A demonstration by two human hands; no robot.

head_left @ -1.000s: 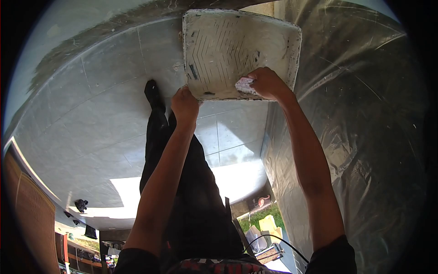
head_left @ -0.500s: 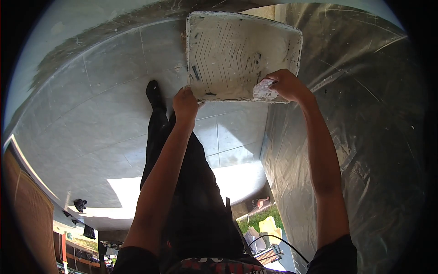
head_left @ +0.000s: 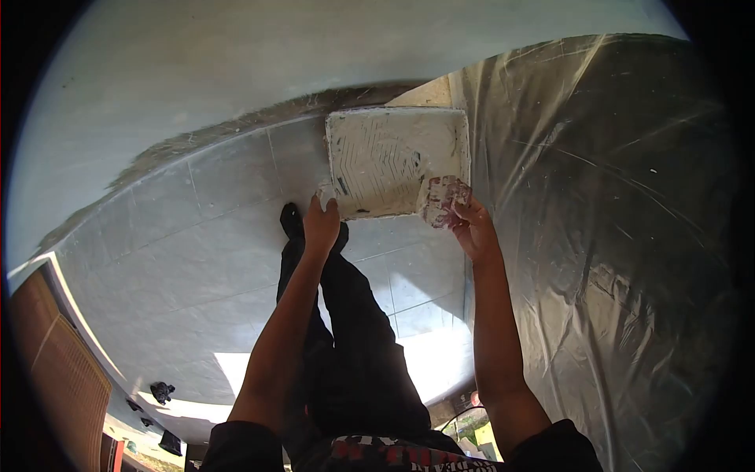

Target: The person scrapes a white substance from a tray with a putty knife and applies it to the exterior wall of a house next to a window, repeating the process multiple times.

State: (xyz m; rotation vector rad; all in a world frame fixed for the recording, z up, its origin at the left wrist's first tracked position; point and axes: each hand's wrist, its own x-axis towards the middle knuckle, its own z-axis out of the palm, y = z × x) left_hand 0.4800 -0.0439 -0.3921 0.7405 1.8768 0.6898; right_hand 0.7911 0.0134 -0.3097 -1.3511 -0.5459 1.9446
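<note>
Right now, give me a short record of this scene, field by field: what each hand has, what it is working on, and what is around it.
left hand: grips the near left corner of the paint tray
right hand: holds a paint-caked scraper at the tray's near right corner
paint tray: square, ribbed, crusted with white paint, held above the floor
floor: grey tiles, a sunlit patch near the person
plastic sheet: clear, wrinkled, covering the right side
legs: dark trousers, one dark shoe showing
</note>
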